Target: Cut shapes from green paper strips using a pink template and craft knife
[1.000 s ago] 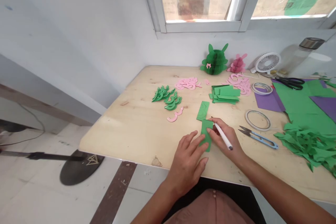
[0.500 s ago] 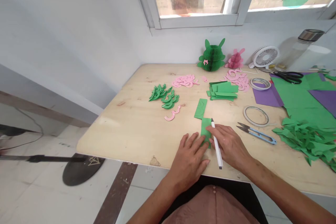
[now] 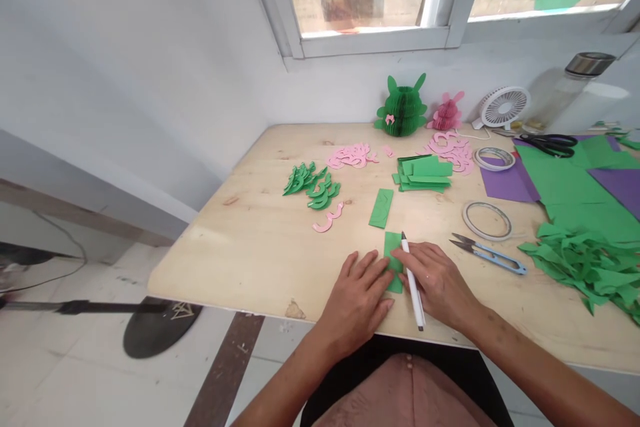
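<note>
Near the table's front edge lies a small green paper strip (image 3: 393, 243). My left hand (image 3: 356, 297) rests flat with its fingers apart, the fingertips on the strip's left side. A white marker pen (image 3: 414, 293) with a dark tip is held in my right hand (image 3: 434, 280), its tip pointing away from me. The right thumb and fingers also touch the strip's right side. Just beyond lies another green strip (image 3: 381, 207) with a curved outline drawn on it. A pink wavy cutout (image 3: 328, 218) and green wavy cutouts (image 3: 324, 192) lie farther left.
Blue thread snips (image 3: 493, 257), a tape roll (image 3: 487, 221) and a heap of green scraps (image 3: 590, 267) lie right of my hands. Stacked green strips (image 3: 425, 173) sit farther back. Black scissors (image 3: 547, 144), a small fan (image 3: 504, 107) and paper figures (image 3: 401, 110) stand or lie toward the wall.
The green strip under my hands has slid toward me, leaving a gap between it and the strip with the drawn outline. Both hands and the pen have shifted slightly closer to me.
</note>
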`<action>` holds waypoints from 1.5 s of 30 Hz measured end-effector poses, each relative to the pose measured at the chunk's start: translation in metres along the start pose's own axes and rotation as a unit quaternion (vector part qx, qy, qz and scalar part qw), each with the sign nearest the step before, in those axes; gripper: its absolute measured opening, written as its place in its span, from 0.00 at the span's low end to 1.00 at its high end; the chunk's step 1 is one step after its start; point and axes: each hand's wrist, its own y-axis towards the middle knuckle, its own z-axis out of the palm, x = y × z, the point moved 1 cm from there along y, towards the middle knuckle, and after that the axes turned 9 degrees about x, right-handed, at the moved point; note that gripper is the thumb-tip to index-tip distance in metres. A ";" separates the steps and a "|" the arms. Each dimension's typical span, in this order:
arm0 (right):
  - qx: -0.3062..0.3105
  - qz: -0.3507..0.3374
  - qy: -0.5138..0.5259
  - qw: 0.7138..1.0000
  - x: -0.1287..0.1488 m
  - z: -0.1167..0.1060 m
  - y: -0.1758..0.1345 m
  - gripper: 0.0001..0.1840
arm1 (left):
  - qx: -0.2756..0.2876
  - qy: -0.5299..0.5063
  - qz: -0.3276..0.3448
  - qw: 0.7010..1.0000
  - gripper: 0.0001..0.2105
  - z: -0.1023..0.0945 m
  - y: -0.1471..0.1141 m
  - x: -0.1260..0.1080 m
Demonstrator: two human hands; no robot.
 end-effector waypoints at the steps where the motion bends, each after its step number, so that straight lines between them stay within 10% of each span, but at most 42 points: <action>1: 0.002 0.000 0.002 1.000 0.000 -0.001 0.001 0.20 | 0.002 0.008 0.003 1.000 0.17 0.001 0.001 0.000; 9: 0.014 0.001 0.008 1.000 -0.001 -0.002 0.005 0.17 | -0.011 -0.008 -0.002 1.000 0.16 0.002 0.000 -0.003; 18: 0.000 -0.008 0.000 1.000 -0.003 0.004 0.001 0.22 | -0.212 0.030 -0.135 0.967 0.10 -0.019 -0.010 0.056; 35: 0.008 0.005 -0.002 1.000 0.000 0.003 0.002 0.17 | 0.000 0.209 -0.077 0.975 0.09 -0.044 0.000 0.130; 45: 0.004 0.010 0.005 1.000 -0.001 0.005 0.002 0.18 | -0.069 0.199 -0.083 0.974 0.12 -0.045 0.004 0.111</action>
